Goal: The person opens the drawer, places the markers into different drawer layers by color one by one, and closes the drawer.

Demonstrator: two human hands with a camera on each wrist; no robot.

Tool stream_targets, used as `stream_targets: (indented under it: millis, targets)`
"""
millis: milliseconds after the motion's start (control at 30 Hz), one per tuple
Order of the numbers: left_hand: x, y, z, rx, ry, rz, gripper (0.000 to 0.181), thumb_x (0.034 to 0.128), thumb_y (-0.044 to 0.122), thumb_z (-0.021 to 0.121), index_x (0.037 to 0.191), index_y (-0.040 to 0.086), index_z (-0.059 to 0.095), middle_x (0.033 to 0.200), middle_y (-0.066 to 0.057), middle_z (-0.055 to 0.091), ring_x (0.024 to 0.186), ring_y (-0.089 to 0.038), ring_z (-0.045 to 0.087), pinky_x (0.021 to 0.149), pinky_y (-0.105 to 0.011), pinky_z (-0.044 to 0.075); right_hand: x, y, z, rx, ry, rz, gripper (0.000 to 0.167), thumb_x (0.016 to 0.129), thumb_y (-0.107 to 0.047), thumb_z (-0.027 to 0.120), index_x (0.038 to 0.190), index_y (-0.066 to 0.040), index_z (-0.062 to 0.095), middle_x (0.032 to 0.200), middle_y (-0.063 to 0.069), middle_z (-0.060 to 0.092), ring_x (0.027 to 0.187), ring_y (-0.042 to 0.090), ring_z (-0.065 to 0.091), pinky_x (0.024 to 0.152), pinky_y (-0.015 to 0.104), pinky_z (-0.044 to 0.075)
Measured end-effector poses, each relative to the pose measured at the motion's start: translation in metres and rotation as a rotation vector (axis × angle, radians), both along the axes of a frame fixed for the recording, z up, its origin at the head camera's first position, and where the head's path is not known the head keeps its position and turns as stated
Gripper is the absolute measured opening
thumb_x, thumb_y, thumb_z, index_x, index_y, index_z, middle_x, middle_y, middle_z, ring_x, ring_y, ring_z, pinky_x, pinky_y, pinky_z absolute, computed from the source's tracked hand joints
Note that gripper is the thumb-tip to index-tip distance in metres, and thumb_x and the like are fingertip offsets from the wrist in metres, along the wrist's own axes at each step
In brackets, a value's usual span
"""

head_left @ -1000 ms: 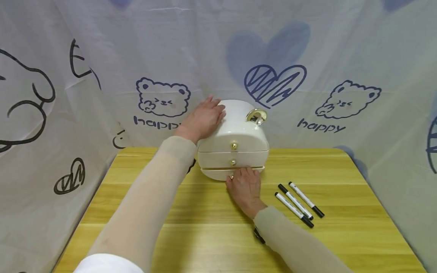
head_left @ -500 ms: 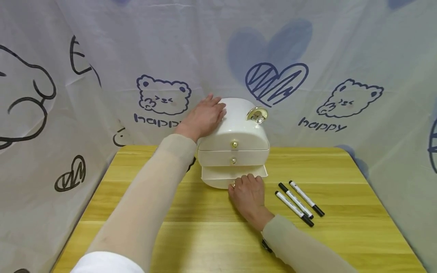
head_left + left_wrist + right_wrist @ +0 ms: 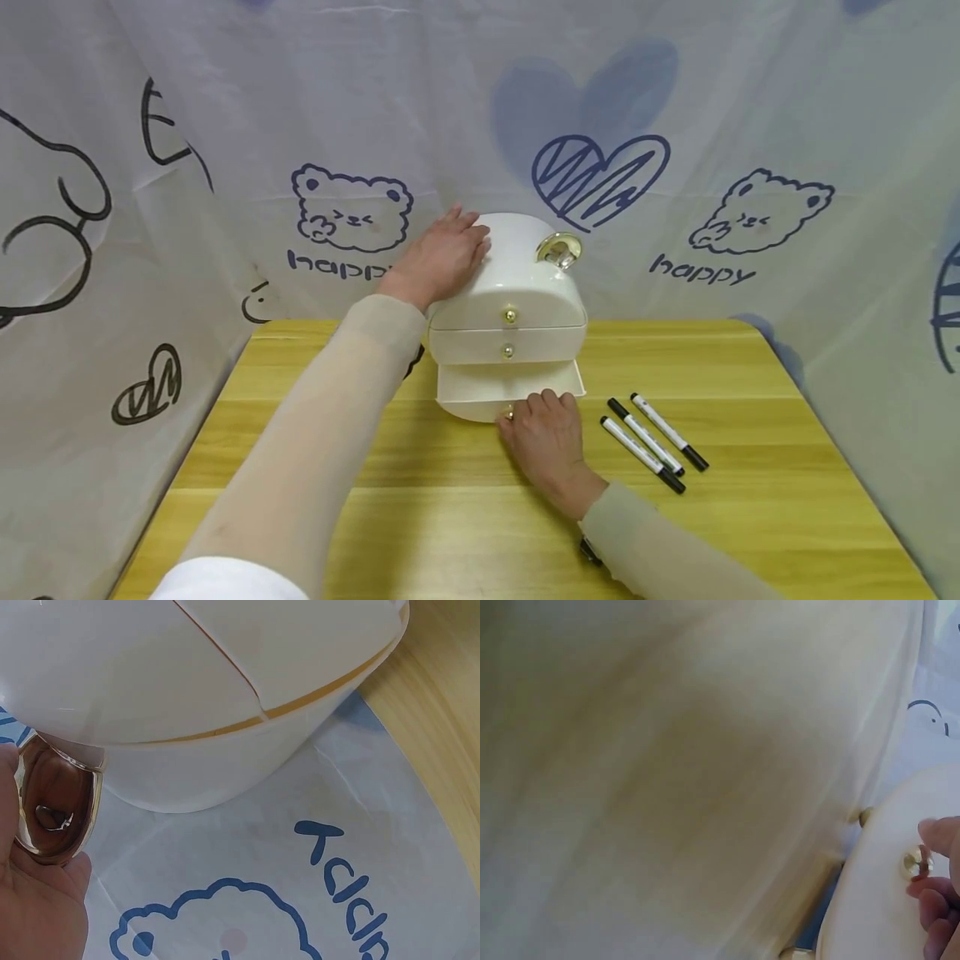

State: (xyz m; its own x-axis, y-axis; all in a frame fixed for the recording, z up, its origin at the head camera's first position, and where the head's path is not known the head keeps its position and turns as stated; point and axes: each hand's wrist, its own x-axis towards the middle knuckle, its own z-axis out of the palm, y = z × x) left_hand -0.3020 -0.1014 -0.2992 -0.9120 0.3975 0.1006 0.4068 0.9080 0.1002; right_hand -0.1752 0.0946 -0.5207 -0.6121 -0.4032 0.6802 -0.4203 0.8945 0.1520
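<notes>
A white, dome-topped mini chest of drawers (image 3: 517,283) stands at the back of the table. My left hand (image 3: 442,254) rests on its upper left side, fingers laid over the curved top. In the left wrist view, that hand lies beside a gold oval side handle (image 3: 56,799). The bottom drawer (image 3: 480,382) stands pulled out, its visible inside white and bare. With my right hand (image 3: 546,442) I pinch this drawer's small gold knob (image 3: 913,862) between thumb and fingers. The upper two drawers are closed, each with a gold knob.
Three white markers (image 3: 652,442) with black caps lie on the wooden table (image 3: 765,500), right of my right hand. Another gold handle (image 3: 560,250) is on the chest's right side. A printed cloth (image 3: 480,108) hangs close behind and at both sides.
The bottom drawer has slid out toward me, from a narrow gap to well out, with my right hand drawing back on its knob. My left hand has stayed on the chest.
</notes>
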Motion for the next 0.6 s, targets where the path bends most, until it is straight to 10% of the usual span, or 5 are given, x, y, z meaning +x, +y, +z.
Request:
stream_targets:
  millis: [600]
  targets:
    - [0.0,0.001,0.001,0.001,0.003,0.001,0.053,0.1168,0.035,0.03,0.161,0.008,0.044,0.173,-0.016,0.028,0.164,-0.036,0.014,0.137,-0.045,0.012,0.004,-0.009,0.012,0.125,-0.088,-0.07,0.048,0.091,-0.039,0.078,0.06,-0.014,0.051,0.058,-0.001,0.047,0.058,0.02,0.047,0.06,0.035,0.035]
